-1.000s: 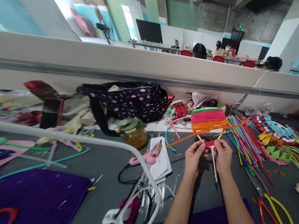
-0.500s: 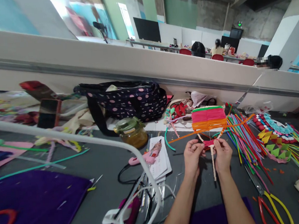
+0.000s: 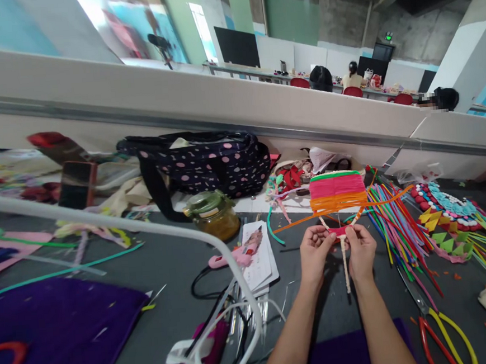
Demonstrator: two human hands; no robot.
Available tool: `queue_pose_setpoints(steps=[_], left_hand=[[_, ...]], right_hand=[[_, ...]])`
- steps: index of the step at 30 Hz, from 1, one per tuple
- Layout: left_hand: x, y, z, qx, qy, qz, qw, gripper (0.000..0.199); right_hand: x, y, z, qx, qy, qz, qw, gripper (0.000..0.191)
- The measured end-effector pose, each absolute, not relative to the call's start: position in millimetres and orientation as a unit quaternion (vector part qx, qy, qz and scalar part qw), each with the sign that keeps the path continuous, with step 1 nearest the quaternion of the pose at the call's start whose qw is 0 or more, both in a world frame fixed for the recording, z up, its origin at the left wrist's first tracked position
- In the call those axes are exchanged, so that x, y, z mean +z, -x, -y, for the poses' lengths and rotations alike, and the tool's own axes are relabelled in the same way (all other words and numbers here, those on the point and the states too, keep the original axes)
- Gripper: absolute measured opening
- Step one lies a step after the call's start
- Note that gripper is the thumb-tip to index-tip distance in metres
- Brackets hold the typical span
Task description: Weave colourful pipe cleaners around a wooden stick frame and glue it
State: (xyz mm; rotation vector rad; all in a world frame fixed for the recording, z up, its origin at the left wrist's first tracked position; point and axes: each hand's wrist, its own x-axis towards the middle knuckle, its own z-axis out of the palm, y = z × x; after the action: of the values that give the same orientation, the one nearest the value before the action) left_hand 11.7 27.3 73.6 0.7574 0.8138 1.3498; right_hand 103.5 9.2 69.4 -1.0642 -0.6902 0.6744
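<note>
In front of me stands a handled craft frame (image 3: 336, 186), wound with green, pink and orange fuzzy stems. Two arms run down from it to a cream-wrapped handle (image 3: 346, 269), forming a Y. My left hand (image 3: 317, 253) pinches the left end of a dark pink strip (image 3: 338, 231) at the fork. At the strip's right end, my right hand (image 3: 361, 251) is closed, thumb and fingers together on the fork. An orange fuzzy stem (image 3: 389, 197) sticks out sideways from the frame. The fingers partly cover the strip and the frame's lower arms.
Loose coloured fuzzy stems (image 3: 402, 231) lie to the right, with scissors (image 3: 425, 310) below. Left of my hands are a pink glue gun (image 3: 232, 259), papers (image 3: 260, 265) and a lidded jar (image 3: 214, 218). A white tube frame (image 3: 179, 229) crosses the left foreground. Behind sits a patterned bag (image 3: 220, 164).
My left thumb has moved inward over the dark pink strip, which now shows as a narrower, smoother band. Both hands stay at the fork, and the view has shifted slightly.
</note>
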Motion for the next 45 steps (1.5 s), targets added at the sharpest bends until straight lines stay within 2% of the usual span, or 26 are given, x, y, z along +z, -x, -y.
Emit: queue_pose_setpoints(steps=[12, 24, 32, 37, 45], left_hand=[[68.8, -11.9, -28.1, 0.607, -0.365, -0.384, 0.593, 0.034], [69.8, -5.9, -33.4, 0.607, -0.317, -0.373, 0.626, 0.037], [67.0, -10.2, -29.5, 0.535, -0.291, -0.309, 0.731, 0.042], [66.8, -11.8, -27.1, 0.529, -0.308, -0.339, 0.715, 0.035], [70.5, -12.5, -24.2, 0.558, -0.333, -0.33, 0.684, 0.03]], right_hand=[[64.1, -104.5, -7.8, 0.278, 0.525, 0.349, 0.724, 0.026], [68.2, -105.3, -9.5, 0.312, 0.486, 0.288, 0.764, 0.027], [68.2, -103.5, -11.2, 0.346, 0.469, 0.281, 0.763, 0.025], [69.4, -99.1, -7.8, 0.35, 0.486, 0.316, 0.736, 0.025], [68.2, -103.6, -9.5, 0.34, 0.479, 0.313, 0.746, 0.026]])
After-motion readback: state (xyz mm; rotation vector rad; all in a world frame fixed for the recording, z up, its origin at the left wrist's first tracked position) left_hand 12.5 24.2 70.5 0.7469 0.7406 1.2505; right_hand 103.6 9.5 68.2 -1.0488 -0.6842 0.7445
